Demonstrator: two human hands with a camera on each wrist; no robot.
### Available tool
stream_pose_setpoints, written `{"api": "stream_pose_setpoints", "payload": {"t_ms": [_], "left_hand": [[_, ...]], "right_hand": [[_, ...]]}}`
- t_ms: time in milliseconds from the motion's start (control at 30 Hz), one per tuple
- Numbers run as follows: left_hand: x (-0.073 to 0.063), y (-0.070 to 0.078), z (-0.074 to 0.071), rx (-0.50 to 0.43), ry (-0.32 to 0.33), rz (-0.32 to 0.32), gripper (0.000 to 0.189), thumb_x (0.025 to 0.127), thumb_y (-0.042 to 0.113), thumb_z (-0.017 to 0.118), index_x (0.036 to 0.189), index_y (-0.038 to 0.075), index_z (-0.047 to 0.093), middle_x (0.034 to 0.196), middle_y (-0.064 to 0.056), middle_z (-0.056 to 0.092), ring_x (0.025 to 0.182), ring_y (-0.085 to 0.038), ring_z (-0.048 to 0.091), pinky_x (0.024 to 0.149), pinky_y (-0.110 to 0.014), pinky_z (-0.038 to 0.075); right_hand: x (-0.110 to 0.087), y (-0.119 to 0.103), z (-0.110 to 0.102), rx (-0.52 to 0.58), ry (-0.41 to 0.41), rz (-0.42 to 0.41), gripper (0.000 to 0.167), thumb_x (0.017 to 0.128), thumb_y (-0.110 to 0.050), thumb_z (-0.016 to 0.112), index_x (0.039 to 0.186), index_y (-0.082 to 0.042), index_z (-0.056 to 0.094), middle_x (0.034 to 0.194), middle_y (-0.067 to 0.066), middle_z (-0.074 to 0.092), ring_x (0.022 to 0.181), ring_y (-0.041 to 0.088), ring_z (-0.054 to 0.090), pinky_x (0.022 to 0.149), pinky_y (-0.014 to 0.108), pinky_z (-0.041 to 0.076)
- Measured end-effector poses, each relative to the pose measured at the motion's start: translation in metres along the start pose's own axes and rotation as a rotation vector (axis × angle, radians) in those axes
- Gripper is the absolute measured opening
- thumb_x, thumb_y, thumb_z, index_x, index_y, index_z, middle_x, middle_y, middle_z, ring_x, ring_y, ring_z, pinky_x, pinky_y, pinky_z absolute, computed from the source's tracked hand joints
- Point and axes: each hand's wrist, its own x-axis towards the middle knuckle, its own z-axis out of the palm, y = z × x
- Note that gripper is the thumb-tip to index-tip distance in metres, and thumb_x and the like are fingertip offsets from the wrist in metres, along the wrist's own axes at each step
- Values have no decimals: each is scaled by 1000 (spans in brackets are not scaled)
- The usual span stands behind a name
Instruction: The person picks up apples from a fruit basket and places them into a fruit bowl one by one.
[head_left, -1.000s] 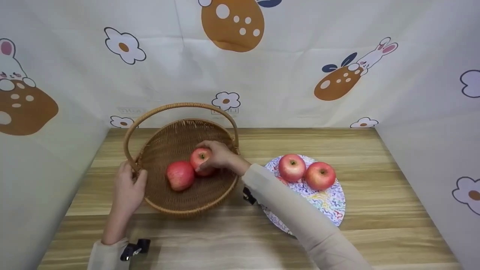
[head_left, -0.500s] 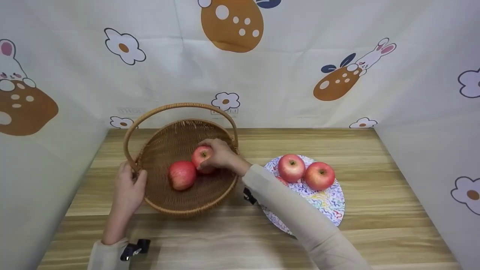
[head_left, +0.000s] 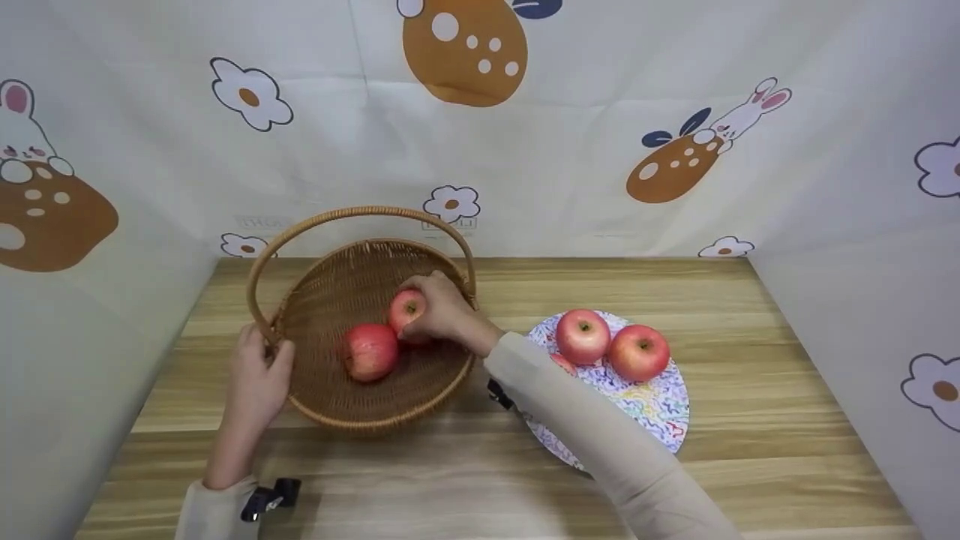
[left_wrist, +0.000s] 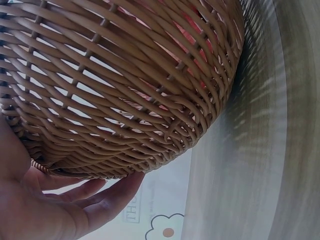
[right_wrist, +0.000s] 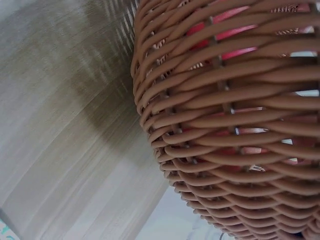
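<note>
A wicker basket (head_left: pixel 375 420) with a tall arched handle stands on the left of the wooden table. At its left rim, by the foot of the handle, my left hand (head_left: pixel 257 379) grips the basket; in the left wrist view its fingers (left_wrist: pixel 112 202) lie against the outside of the weave. My right hand (head_left: pixel 444 309) reaches in over the right rim and holds a red apple (head_left: pixel 406 309) from its right side. A second red apple (head_left: pixel 371 352) lies in the basket, close against the first. Only woven wall shows in the right wrist view, with red behind the gaps.
Right of the basket, a round plate (head_left: pixel 660 424) with a colourful squiggle pattern bears a pale red apple (head_left: pixel 583 336), another apple (head_left: pixel 639 352) and a third apple (head_left: pixel 562 364) mostly behind the right sleeve. Patterned cloth walls (head_left: pixel 555 165) enclose the table's back and sides.
My right hand and its apple have shifted slightly right and toward the back inside the basket. The loose apple has rolled right, staying beside it. My left hand keeps its place.
</note>
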Motion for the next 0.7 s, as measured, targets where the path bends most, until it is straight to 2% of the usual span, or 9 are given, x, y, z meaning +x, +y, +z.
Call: {"api": "stream_pose_setpoints", "payload": {"t_ms": [133,233,400,567,700], "left_hand": [[0,-1,0,-9,7,22,49,103,2,49,148,-17,46,137,-34,53,115,-41,56,89,-25,44],[0,-2,0,-18,1,31,50,103,2,48,149,-17,44,139,-35,52,116,-42,56,89,-23,42],[0,-2,0,-2,-1,30,50,104,2,48,149,-17,44,140,-35,52,116,-43,57,89,-29,45],[0,-2,0,8,8,35,49,104,1,50,149,-18,45,139,-36,53,116,-44,57,94,-44,47],[0,-2,0,10,10,38,49,104,1,51,148,-17,46,137,-35,54,114,-44,58,90,-36,47]], "right_hand": [[0,0,0,-19,11,-18,70,71,-15,96,132,2,67,129,19,68,123,32,55,106,38,47],[0,-2,-1,-32,16,-28,71,72,-17,96,134,1,66,131,19,66,124,33,53,107,43,46],[-2,-2,-2,-13,30,-26,70,74,-17,95,136,-1,66,131,20,62,121,33,53,105,44,46],[-5,-4,-4,25,49,-25,70,74,-16,94,137,-3,66,127,19,60,115,30,54,100,40,48],[-6,-5,-6,46,50,-27,71,74,-15,94,138,-3,65,127,18,62,117,28,54,100,38,48]]}}
